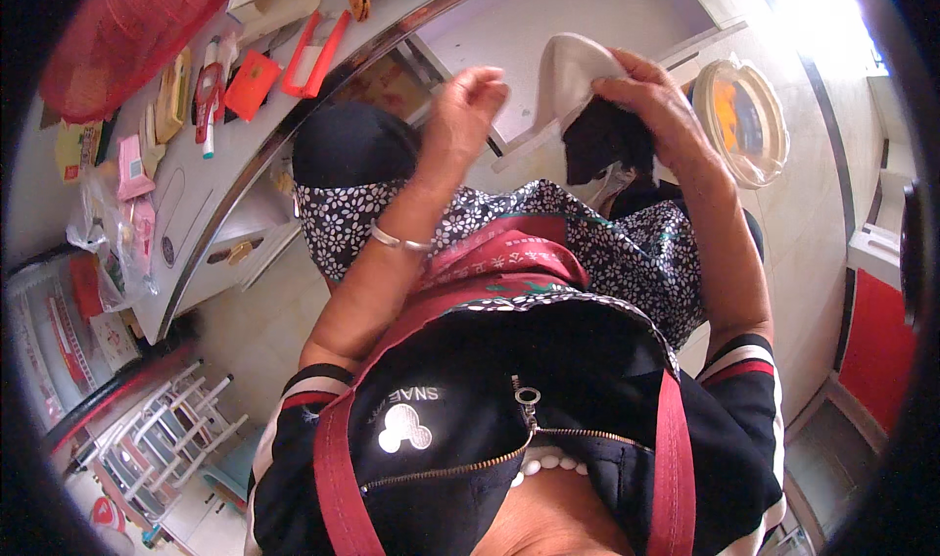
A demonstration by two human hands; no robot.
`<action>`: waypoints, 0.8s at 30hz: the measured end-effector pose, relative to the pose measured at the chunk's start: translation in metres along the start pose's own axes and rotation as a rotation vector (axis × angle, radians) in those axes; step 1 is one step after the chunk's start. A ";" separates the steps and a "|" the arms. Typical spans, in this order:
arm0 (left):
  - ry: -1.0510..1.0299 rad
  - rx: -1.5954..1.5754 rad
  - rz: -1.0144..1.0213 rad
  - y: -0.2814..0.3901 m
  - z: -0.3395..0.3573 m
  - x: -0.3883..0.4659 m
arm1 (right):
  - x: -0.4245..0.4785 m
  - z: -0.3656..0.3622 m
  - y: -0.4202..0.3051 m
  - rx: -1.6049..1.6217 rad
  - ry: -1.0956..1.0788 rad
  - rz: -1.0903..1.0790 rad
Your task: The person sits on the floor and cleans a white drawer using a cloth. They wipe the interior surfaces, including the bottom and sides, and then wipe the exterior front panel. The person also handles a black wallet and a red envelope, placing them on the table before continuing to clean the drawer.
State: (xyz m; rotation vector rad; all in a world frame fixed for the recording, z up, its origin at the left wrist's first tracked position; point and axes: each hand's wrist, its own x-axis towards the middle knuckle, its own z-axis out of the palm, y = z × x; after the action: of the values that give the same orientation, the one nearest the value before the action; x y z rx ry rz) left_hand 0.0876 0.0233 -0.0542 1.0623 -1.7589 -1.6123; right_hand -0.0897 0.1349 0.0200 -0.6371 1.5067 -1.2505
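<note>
My right hand [661, 104] grips a pale, curved piece of material [576, 68] between thumb and fingers, upper right of centre. Black cloth [606, 137] hangs just below the piece; whether the two are joined is unclear. To their left, apart from them, my left hand [470, 104] is raised with its fingers curled. Blur hides whether anything thin is pinched in it. A metal bangle [400, 239] circles the left wrist. Below both hands a floral-trimmed red apron [507, 251] covers my lap.
At left, a curved-edge table [187, 203] bears a red mesh cover [132, 35], a red-handled tool [316, 55], a red packet [253, 85] and a marker [208, 137]. A pale round tub [778, 134] stands right of my right hand. Stacked stools [158, 446] are at lower left.
</note>
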 end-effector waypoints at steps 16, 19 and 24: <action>-0.272 1.532 0.344 -0.098 -0.035 0.204 | -0.033 0.012 0.028 -0.736 -0.079 -0.540; -0.332 1.514 0.354 -0.086 -0.021 0.206 | -0.047 0.024 0.034 -0.790 -0.268 -0.405; -0.232 1.423 0.323 -0.100 -0.032 0.207 | -0.051 0.033 0.027 -0.751 -0.379 -0.409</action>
State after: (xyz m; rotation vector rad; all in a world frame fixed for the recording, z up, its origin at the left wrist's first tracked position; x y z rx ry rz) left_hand 0.0188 -0.1637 -0.1739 0.9732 -3.0749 -0.0705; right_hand -0.0373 0.1757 0.0165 -1.6426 1.5392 -0.7439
